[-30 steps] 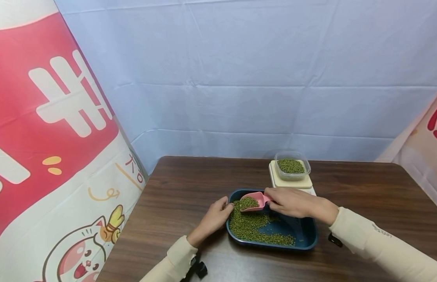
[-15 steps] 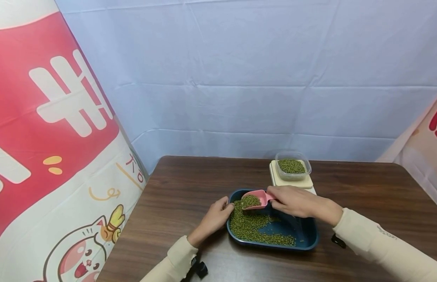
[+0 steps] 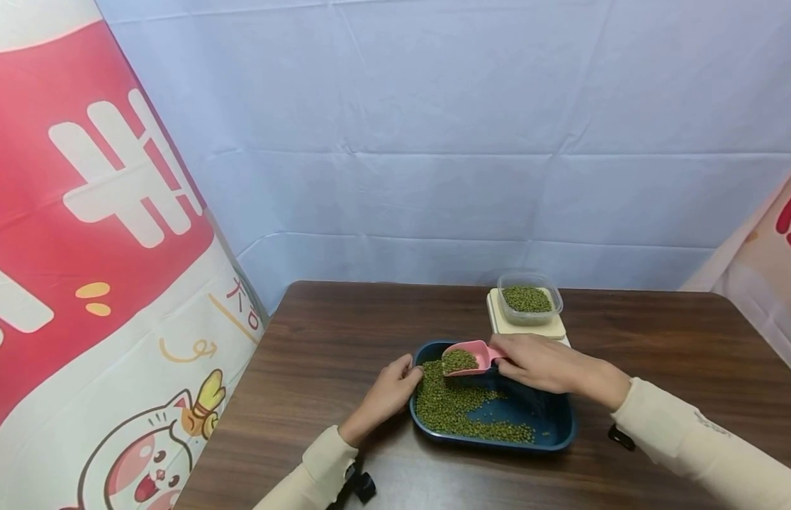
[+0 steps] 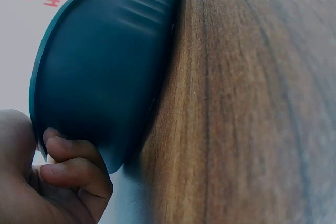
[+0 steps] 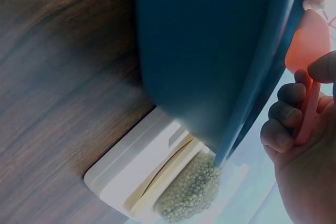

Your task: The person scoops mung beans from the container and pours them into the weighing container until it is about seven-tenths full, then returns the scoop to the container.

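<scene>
A pink scoop point(image 3: 483, 353) carrying green mung beans point(image 3: 459, 360) hangs over the back of a blue tray point(image 3: 555, 448). My right hand point(image 3: 542, 363) grips its handle, and the right wrist view shows the fingers curled round that handle point(image 5: 308, 109). More mung beans are spread in the tray, mostly over its left part and along the front. At the tray's left side, my left hand point(image 3: 388, 391) pinches the rim. In the left wrist view, its thumb and curled fingers point(image 4: 79, 166) hold the tray wall point(image 4: 100, 72).
Behind the tray stands a white kitchen scale point(image 3: 495, 312), partly hidden by the right hand. A clear plastic container point(image 3: 528, 320) of mung beans sits on it. The brown wooden table point(image 3: 344, 326) reaches back to a pale cloth backdrop point(image 3: 395, 191).
My right hand has moved slightly right and upward with the loaded scoop, away from the bean pile. The left hand stays on the tray rim.
</scene>
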A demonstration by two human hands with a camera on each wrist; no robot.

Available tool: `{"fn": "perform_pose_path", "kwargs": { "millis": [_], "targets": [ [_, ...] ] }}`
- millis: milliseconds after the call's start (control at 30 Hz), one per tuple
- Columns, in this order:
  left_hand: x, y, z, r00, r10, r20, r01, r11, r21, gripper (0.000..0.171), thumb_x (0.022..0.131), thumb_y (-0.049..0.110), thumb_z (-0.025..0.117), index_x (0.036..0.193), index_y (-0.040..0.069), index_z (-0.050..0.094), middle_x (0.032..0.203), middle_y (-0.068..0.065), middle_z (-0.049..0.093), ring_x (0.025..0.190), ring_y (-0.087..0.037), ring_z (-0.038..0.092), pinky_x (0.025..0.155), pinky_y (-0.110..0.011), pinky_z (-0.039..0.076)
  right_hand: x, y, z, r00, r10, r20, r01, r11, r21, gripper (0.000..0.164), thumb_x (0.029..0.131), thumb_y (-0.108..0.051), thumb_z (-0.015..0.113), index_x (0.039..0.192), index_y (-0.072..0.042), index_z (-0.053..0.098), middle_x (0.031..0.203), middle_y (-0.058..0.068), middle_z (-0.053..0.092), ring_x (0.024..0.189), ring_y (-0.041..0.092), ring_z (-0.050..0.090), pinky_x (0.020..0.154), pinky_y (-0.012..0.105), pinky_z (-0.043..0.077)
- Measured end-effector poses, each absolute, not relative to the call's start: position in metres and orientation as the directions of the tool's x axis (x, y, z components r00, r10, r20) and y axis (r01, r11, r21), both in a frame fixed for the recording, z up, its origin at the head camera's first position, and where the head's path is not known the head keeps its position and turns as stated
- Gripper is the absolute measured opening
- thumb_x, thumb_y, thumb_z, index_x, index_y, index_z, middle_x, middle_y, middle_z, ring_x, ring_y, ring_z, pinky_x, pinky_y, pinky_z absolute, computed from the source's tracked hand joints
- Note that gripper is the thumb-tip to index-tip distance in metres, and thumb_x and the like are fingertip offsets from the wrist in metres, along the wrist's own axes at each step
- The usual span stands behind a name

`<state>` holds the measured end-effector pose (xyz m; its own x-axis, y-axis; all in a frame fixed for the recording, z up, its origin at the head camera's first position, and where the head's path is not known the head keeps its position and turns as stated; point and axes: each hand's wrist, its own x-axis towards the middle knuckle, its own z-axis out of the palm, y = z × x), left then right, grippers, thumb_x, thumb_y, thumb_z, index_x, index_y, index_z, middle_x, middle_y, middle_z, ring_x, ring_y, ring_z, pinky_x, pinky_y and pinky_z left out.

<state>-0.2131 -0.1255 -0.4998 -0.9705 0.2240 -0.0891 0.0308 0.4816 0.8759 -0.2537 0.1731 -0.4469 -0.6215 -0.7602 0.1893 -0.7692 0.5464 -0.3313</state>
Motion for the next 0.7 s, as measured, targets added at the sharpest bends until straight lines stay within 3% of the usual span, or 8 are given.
{"fn": "perform_pose_path", "kwargs": {
  "millis": [300,700],
  "targets": [
    [-0.213,-0.125,-0.499,-0.972,0.216,-0.092,0.024,0.48,0.877,0.03,0.101,0.029,0.045,0.078,0.012,0.038,0.054,0.003,0.036,0.037,-0.011,0.033,0.035,-0.022,0.03,-0.253,0.183,-0.445,-0.642,-0.749,0.167,-0.752,0.572,-0.326,0.009,0.1,-0.027,0.05,0.092,-0.024,0.048,0.071,-0.012,0.041,0.064,0.005,0.044,0.058,0.023,0.038],
    [-0.212,-0.125,-0.499,-0.972,0.22,-0.086,0.029,0.475,0.88,0.03,0.101,0.028,0.045,0.078,0.011,0.038,0.054,0.003,0.035,0.037,-0.011,0.032,0.034,-0.021,0.03,-0.253,0.193,-0.442,-0.661,-0.725,0.193,-0.744,0.6,-0.293,0.009,0.096,-0.023,0.055,0.09,-0.021,0.05,0.071,-0.011,0.041,0.062,0.006,0.043,0.055,0.023,0.037]
  ]
}}
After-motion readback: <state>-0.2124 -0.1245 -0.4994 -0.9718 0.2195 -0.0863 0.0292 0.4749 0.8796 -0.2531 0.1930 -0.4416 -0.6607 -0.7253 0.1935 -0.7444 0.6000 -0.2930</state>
